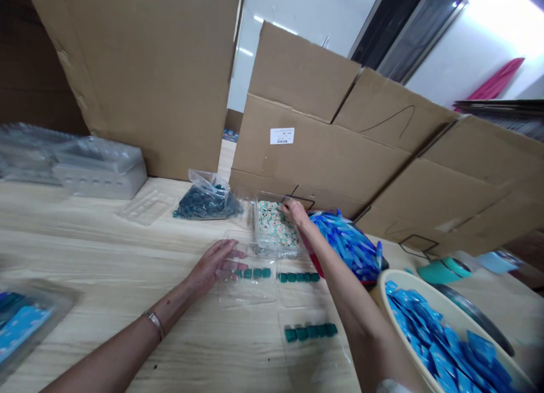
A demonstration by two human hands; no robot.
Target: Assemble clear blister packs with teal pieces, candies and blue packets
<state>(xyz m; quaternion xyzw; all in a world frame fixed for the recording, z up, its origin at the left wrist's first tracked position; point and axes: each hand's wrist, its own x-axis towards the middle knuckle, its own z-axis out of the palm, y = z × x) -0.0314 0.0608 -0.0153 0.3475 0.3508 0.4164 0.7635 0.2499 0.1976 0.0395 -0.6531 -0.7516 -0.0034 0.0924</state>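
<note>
My left hand [219, 263] holds the left edge of a clear plastic tray [249, 296], fingers partly seen through the plastic. A row of dark green cubes [258, 273] lies in this tray. My right hand [295, 211] reaches into a clear box [256, 225] full of small white, pink and green pieces [276, 223]. Its fingers are closed at the box's far right; what they pinch, if anything, is hidden. Two more clear trays with green cube rows, one at the middle [298, 277] and one nearer me [311, 332], lie beside and below the held one.
Behind the box stand cardboard sheets [318, 155]. A bag of dark teal pieces [206, 203] and stacked clear trays [102, 166] lie to the left. On the right are a red bin of blue pen-like sticks [346, 243] and a cream tub [389, 308] of blue packets.
</note>
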